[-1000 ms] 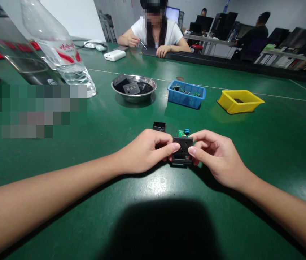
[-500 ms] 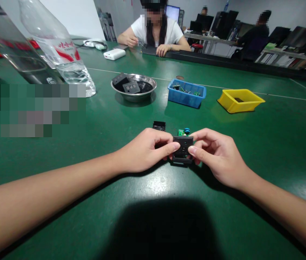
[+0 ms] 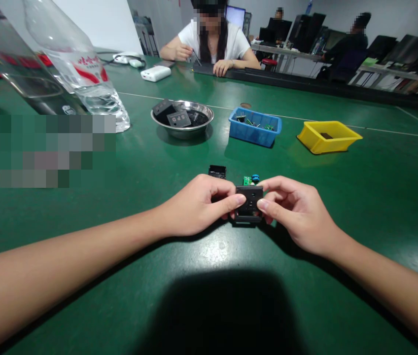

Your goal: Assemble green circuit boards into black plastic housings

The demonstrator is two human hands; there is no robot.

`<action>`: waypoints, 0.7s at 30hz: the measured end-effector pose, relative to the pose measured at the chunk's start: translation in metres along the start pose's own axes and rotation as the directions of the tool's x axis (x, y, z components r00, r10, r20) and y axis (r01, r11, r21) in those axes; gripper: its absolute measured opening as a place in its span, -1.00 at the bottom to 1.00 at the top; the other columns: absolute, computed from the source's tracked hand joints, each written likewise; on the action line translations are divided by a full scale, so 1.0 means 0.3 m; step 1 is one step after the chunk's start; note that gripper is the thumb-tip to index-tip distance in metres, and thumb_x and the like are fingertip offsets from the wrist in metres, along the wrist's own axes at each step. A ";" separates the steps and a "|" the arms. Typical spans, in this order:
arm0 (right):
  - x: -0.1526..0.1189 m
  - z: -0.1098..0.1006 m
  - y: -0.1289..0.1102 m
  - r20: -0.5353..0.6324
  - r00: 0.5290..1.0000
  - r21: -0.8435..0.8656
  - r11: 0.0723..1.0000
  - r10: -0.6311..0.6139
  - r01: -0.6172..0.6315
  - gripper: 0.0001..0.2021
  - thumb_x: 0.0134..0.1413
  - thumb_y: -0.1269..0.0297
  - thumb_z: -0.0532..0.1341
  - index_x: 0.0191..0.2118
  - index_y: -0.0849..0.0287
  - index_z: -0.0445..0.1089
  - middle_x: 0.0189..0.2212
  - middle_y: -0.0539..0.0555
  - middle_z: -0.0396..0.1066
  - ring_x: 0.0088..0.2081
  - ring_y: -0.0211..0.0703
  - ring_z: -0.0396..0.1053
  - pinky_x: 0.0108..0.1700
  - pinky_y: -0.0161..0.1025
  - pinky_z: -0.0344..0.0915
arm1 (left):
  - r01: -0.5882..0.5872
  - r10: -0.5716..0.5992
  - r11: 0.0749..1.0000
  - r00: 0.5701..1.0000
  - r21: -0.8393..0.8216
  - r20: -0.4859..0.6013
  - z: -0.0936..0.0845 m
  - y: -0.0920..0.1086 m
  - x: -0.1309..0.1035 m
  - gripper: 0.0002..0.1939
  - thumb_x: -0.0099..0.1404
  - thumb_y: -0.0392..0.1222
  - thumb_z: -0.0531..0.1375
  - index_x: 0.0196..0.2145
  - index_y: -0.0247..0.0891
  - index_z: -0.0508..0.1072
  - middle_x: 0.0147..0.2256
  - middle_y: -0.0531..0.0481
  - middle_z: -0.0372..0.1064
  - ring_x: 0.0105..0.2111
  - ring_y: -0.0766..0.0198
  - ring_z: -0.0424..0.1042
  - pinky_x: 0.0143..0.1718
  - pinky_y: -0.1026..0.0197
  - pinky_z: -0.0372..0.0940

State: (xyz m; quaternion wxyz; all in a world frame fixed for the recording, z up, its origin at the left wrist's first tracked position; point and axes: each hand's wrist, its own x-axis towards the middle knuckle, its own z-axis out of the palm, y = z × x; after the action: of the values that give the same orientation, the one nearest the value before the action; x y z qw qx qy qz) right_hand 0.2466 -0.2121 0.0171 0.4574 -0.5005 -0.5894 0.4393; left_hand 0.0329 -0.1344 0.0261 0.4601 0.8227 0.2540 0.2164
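Note:
Between my two hands is a black plastic housing (image 3: 250,194), tilted toward me just above the green table. My left hand (image 3: 201,206) grips its left side, thumb on the face and fingers behind. From the right, my right hand (image 3: 295,211) pinches the other edge between thumb and fingers. Beyond the housing a green circuit board (image 3: 247,181) with a blue round component (image 3: 255,178) shows in part; its lower part is hidden. Another black plastic part (image 3: 217,170) lies behind my left hand, partly covered by it.
A steel bowl (image 3: 182,132) holds black plastic parts. Right of it stand a blue bin (image 3: 254,134) with circuit boards and a yellow bin (image 3: 332,145) with a dark piece inside. Water bottles (image 3: 90,74) stand at left. A person (image 3: 212,44) sits across the green table (image 3: 120,286).
My hands hold the housing almost still, with only a very slight tilt of it. Across the table, the other person's hand with a thin tool has risen a little.

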 end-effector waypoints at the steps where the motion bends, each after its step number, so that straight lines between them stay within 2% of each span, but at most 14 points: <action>1: 0.000 -0.001 -0.003 -0.003 1.000 -0.006 1.000 -0.003 0.003 -0.70 0.14 0.09 0.41 -0.15 0.19 0.45 -0.59 -0.08 0.42 -0.56 -0.27 0.35 -0.47 -0.29 0.32 | 0.001 -0.001 1.000 1.000 0.000 0.001 0.000 -0.002 0.000 -0.62 0.42 -0.08 0.18 -0.52 -0.30 0.46 -0.58 0.10 0.39 -0.54 0.40 0.30 -0.45 0.37 0.18; 8: -0.004 0.002 -0.004 -0.012 1.000 -0.002 1.000 -0.013 0.013 -0.74 0.16 0.16 0.40 -0.15 0.19 0.45 -0.59 -0.07 0.42 -0.56 -0.27 0.35 -0.47 -0.29 0.31 | -0.004 0.004 1.000 1.000 -0.012 0.003 0.005 -0.009 0.005 -0.61 0.43 -0.04 0.17 -0.50 -0.30 0.43 -0.54 0.08 0.39 -0.51 0.38 0.33 -0.45 0.35 0.18; 11: -0.009 0.004 0.005 -0.008 1.000 -0.004 1.000 -0.029 0.029 -0.68 0.21 0.17 0.36 0.02 0.14 0.43 -0.56 -0.09 0.41 -0.52 -0.22 0.38 -0.42 -0.25 0.35 | 0.002 -0.002 1.000 1.000 -0.025 0.001 0.006 -0.005 0.005 -0.61 0.43 -0.04 0.16 -0.50 -0.29 0.40 -0.56 0.10 0.35 -0.53 0.38 0.30 -0.45 0.35 0.18; 14: -0.017 0.003 0.016 0.043 0.996 -0.081 0.993 -0.080 0.083 -0.58 0.22 0.21 0.37 0.17 0.04 0.38 -0.45 -0.05 0.46 -0.43 -0.18 0.42 -0.35 -0.21 0.37 | -0.003 0.003 1.000 1.000 -0.028 0.016 0.006 0.000 0.006 -0.61 0.44 -0.05 0.14 -0.51 -0.29 0.40 -0.56 0.11 0.33 -0.53 0.38 0.28 -0.44 0.35 0.19; 17: -0.023 0.002 0.024 0.076 0.989 -0.176 0.974 -0.129 0.141 -0.71 0.24 0.17 0.36 0.06 0.03 0.47 -0.28 0.05 0.53 -0.30 -0.11 0.47 -0.28 -0.17 0.39 | -0.002 0.005 0.999 0.999 -0.048 0.048 0.006 -0.002 0.007 -0.63 0.45 -0.07 0.15 -0.49 -0.29 0.43 -0.54 0.09 0.37 -0.50 0.37 0.32 -0.43 0.35 0.20; 21: -0.016 0.001 0.021 -0.006 0.992 -0.099 0.987 -0.127 0.126 -0.79 0.26 0.18 0.34 -0.04 0.08 0.47 -0.34 0.02 0.52 -0.36 -0.17 0.45 -0.30 -0.21 0.38 | 0.002 0.001 0.998 0.999 -0.063 0.051 0.007 -0.009 0.008 -0.69 0.43 -0.09 0.18 -0.43 -0.30 0.46 -0.51 0.09 0.41 -0.48 0.37 0.36 -0.40 0.34 0.22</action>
State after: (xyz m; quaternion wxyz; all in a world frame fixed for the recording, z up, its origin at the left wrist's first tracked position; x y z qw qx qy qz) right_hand 0.2480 -0.2160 0.0105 0.4626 -0.4867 -0.6379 0.3771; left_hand 0.0355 -0.1331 0.0231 0.4922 0.8130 0.2354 0.2033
